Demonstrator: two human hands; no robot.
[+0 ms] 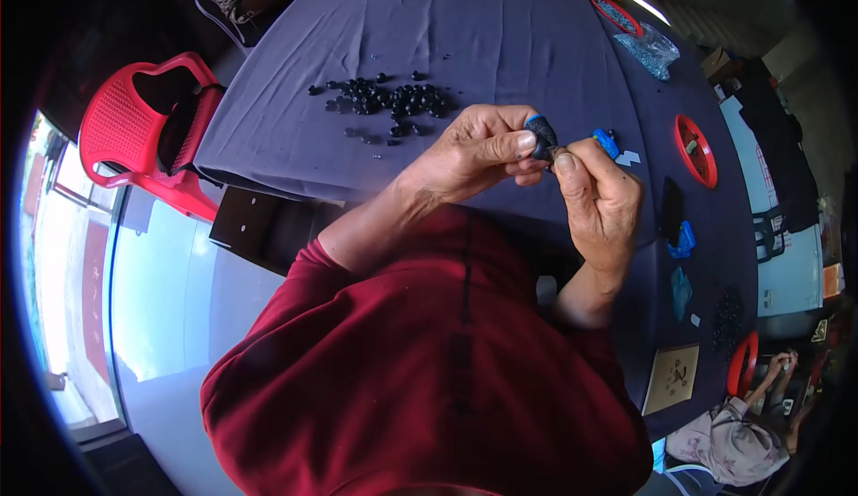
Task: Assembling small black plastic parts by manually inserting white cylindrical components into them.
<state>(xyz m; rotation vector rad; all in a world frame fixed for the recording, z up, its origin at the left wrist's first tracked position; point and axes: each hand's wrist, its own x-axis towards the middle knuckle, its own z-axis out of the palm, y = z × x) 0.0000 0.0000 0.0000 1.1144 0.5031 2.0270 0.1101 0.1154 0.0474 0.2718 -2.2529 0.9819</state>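
My left hand [483, 149] pinches a small black piece [542, 151] between thumb and index finger, above the near edge of the cloth-covered table. A black finger cot with a blue edge [540, 127] covers that index fingertip. My right hand [601, 194] meets it from the right, thumb and index pressed together at the piece. What the right fingertips hold is too small to make out. Beyond my left hand lies a loose pile of small, round, shiny black pieces [393, 98]. Just past my right hand sits a small blue item [606, 143] beside white scraps.
A dark grey cloth [500, 40] covers the table. At right are a red dish [695, 150], a clear bag of bluish bits [651, 52], more black pieces [728, 317] and a card [672, 378]. A red chair [147, 130] stands left. Other people sit at the far left and lower right.
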